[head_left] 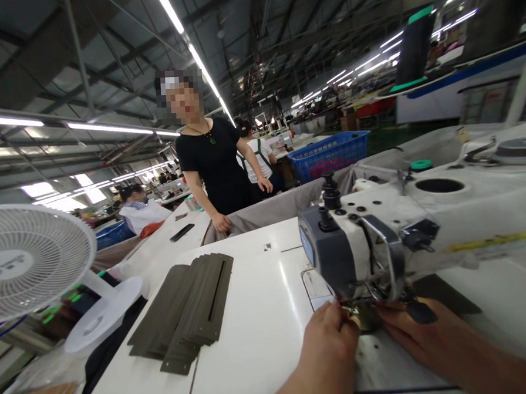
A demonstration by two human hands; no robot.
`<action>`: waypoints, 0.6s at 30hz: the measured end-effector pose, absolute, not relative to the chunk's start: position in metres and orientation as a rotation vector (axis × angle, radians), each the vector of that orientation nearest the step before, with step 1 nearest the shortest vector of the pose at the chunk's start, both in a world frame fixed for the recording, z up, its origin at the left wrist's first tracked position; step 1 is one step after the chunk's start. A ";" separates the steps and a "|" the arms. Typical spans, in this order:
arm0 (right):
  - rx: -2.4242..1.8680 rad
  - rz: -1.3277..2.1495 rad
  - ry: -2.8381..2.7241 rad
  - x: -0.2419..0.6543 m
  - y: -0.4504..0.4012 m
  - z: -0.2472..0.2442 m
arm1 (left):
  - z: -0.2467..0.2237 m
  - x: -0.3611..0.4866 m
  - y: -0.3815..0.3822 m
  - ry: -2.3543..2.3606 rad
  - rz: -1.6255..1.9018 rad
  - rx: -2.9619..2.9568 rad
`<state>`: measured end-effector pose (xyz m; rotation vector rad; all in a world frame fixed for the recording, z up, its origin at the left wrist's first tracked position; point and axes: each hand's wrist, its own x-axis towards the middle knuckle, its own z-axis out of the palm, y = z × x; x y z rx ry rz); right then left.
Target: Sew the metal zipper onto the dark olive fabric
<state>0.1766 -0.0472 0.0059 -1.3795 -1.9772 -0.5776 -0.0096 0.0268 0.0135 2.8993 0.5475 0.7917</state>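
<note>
A grey and white sewing machine (336, 246) stands at the right of the white table. My left hand (330, 346) is at the left of its needle area, with thumb and fingers bent together; what they pinch is hidden. Reaching in from the right, my right hand (417, 327) lies low with its fingers stretched toward the needle, partly covered by the machine's parts. Between the hands a bit of olive material (369, 319) shows under the presser foot. Behind my right hand lies a dark olive piece (447, 294). A fanned stack of olive strips (185, 310) rests on the table to the left.
A white fan (32, 262) stands at the left edge. Across the table a person in black (215, 164) rests a hand on the grey cloth edging. A black phone (182, 232) lies at the far left of the table. Behind is a blue basket (331, 152).
</note>
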 end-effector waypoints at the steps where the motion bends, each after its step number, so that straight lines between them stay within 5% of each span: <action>1: -1.375 -0.583 -1.981 0.177 -0.047 0.005 | 0.013 -0.010 0.027 0.529 0.791 2.901; 18: -1.401 -0.491 -1.975 0.180 -0.045 0.001 | 0.022 -0.007 0.026 0.618 0.636 2.863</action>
